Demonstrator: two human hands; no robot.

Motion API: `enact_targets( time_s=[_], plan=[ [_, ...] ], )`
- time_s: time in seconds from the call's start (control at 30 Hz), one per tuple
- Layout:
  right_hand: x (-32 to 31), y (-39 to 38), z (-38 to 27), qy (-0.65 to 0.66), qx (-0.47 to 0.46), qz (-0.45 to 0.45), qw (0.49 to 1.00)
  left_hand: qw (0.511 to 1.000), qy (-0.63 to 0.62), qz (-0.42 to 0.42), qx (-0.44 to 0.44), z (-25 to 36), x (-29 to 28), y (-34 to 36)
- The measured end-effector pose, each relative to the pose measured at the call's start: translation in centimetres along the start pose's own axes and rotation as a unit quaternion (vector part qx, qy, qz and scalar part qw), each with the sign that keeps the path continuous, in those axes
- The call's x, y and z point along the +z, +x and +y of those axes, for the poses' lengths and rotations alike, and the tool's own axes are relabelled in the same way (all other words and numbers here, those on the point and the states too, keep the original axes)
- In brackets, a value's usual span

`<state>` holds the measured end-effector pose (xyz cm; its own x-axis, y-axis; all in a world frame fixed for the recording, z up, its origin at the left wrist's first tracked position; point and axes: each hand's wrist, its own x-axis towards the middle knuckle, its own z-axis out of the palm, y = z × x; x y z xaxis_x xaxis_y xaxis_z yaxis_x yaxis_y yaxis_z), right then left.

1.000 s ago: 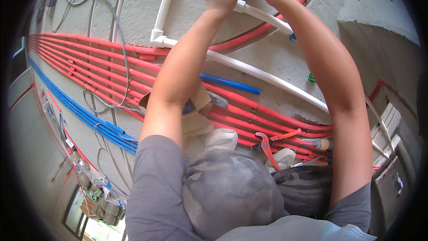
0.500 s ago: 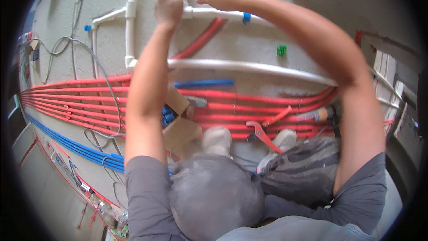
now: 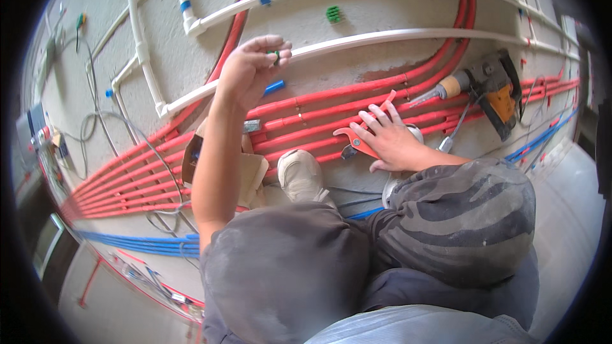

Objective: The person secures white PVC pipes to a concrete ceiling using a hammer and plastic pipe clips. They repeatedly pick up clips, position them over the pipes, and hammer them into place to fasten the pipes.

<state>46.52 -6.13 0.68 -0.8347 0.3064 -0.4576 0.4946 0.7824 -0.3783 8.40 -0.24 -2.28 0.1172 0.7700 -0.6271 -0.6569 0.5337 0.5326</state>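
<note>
Red pipe cutter (image 3: 362, 139), rigid, likely light, best taken by its handles: right hand (image 3: 390, 142) rests open-fingered upon it; left hand (image 3: 250, 71) pinches small green clip (image 3: 276, 55).

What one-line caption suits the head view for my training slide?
Crouched over floor conduits, left hand pinches a small green clip; right hand rests on red pipe cutters.

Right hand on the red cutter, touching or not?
Touching. In the head view the right hand lies on the red pipe cutter: the fingers cover its handle with no gap, on the red pipes.
</note>
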Motion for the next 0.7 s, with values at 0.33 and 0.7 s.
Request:
enact_targets(
  time_s=[0.33, 0.7],
  plan=[
    [-1.6, 0.7, -0.4, 0.113, -0.058, 0.156, 0.980, 0.990, -0.116, 0.049, 0.061, -5.2, -1.1, -3.8],
    [-1.8, 0.5, 0.1, 0.054, 0.018, 0.141, 0.988, 0.997, 0.005, 0.037, 0.073, -7.4, -2.1, -5.3]
  ],
)
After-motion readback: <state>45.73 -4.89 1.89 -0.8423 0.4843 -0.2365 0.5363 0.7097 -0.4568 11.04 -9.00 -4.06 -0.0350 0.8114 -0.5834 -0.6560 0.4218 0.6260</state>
